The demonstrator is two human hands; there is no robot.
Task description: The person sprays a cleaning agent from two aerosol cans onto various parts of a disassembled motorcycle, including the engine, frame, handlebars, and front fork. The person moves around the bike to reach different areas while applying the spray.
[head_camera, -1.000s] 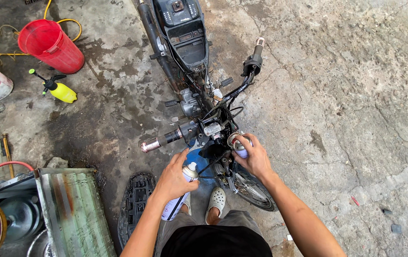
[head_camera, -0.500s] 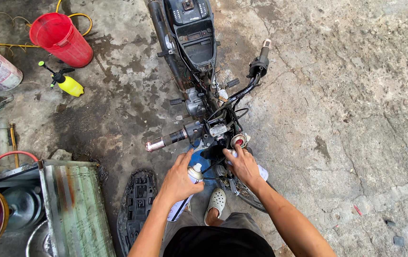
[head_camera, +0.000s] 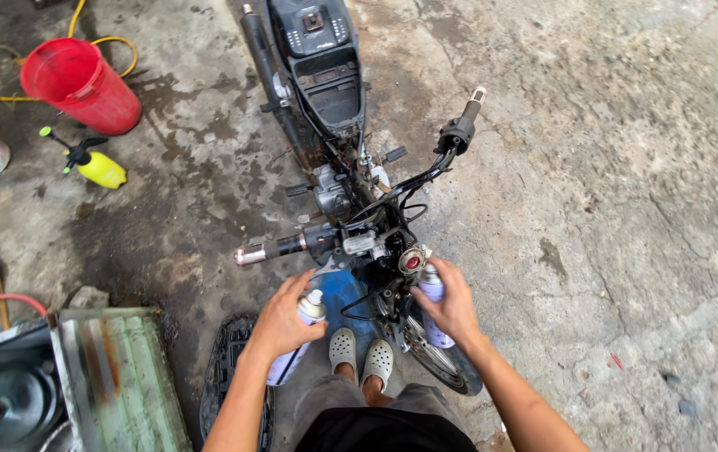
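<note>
A stripped black motorbike (head_camera: 334,134) stands in front of me, its handlebars (head_camera: 359,230) turned across the frame. My left hand (head_camera: 279,322) grips a pale spray can (head_camera: 296,339) just below the left handlebar grip (head_camera: 262,251). My right hand (head_camera: 451,305) holds a second pale spray can (head_camera: 432,297), its nozzle close to the round red part (head_camera: 411,261) at the bike's steering head. Both cans are upright. The front wheel (head_camera: 442,364) shows below my right hand. My feet wear grey clogs (head_camera: 360,356).
A red bucket (head_camera: 82,84) and a yellow hand sprayer (head_camera: 95,166) sit on wet concrete at upper left, with a yellow hose (head_camera: 116,42) behind. A green metal box (head_camera: 116,381) and black tread mat (head_camera: 225,372) lie at lower left. Cracked concrete (head_camera: 627,209) spreads right.
My view has shifted slightly and the bike sits a little lower and left. Both hands stay on their cans near the handlebars; the right hand has moved closer to the steering head.
</note>
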